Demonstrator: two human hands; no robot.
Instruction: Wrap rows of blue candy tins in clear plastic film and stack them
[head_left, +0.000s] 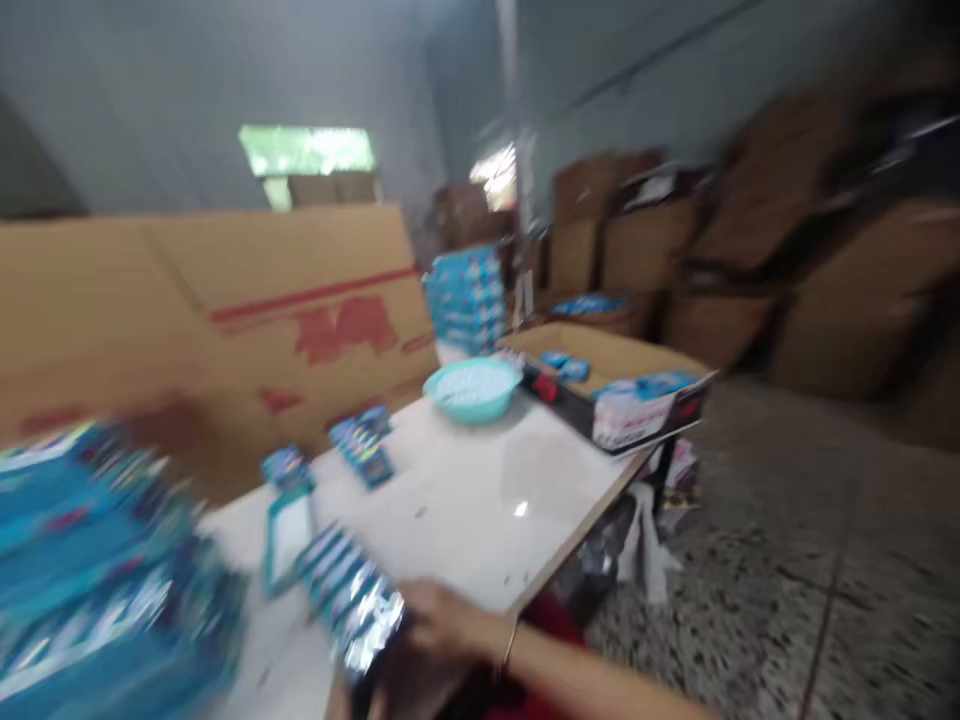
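Between my two hands, at the front edge of the white table, is a blue and silver shiny pack, tilted and blurred. My right hand, with a thin bangle at its wrist, closes on the pack's right side. Only some fingers of my left hand show at the bottom edge, closed round the pack's lower end. Just beyond the pack lies a teal tray with a white inside. Small blue packets lie farther back on the table.
Blurred blue boxes are stacked at left. A turquoise basin and an open carton holding blue packets stand toward the far end. Behind are a large cardboard sheet and a blue stack. Brown cartons line the back right.
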